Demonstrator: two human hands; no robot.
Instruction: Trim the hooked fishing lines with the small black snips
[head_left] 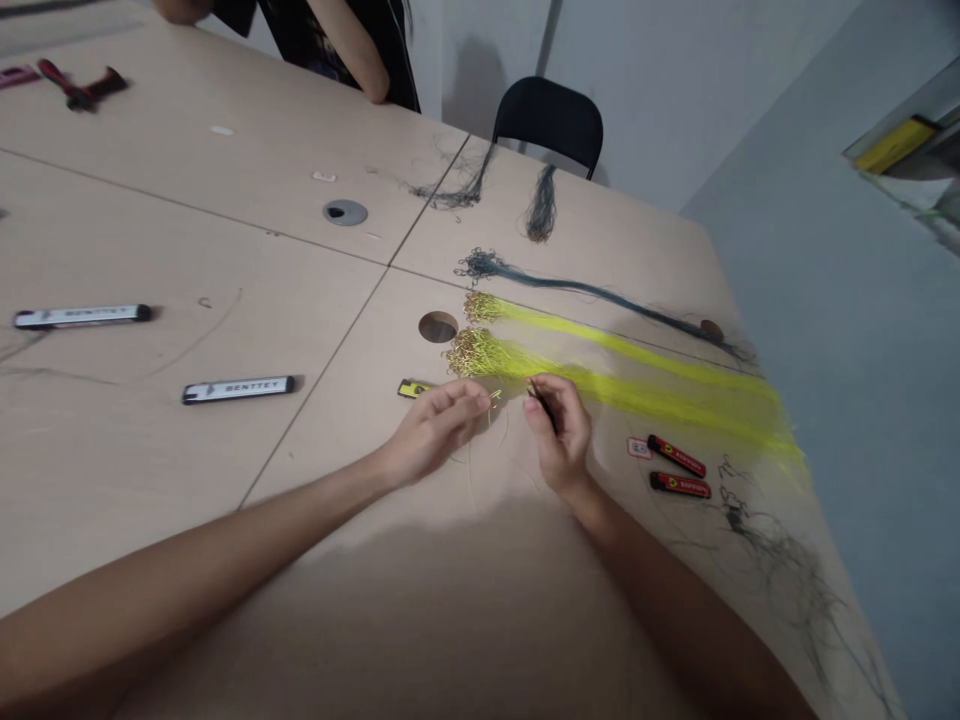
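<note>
My left hand (439,428) pinches a thin yellow fishing line (495,396) between thumb and forefinger; a loose strand hangs below it. My right hand (561,432), a short gap to the right, is closed around a small slim dark tool (543,406) with its tip pointing up and left. Just beyond both hands lies a thick bundle of yellow lines (660,400) with gold fish hooks (471,352) clustered at its left end. A thinner yellow bundle (600,335) runs behind it. A small yellow-and-black case (413,388) is partly hidden by my left hand.
A dark green line bundle (592,290) with hooks and a shorter dark bunch (541,208) lie farther back. Two red cases (679,470) and tangled dark line (787,570) are at right. White-labelled cases (238,389) lie left. Another person's arm (352,50) rests at the far edge.
</note>
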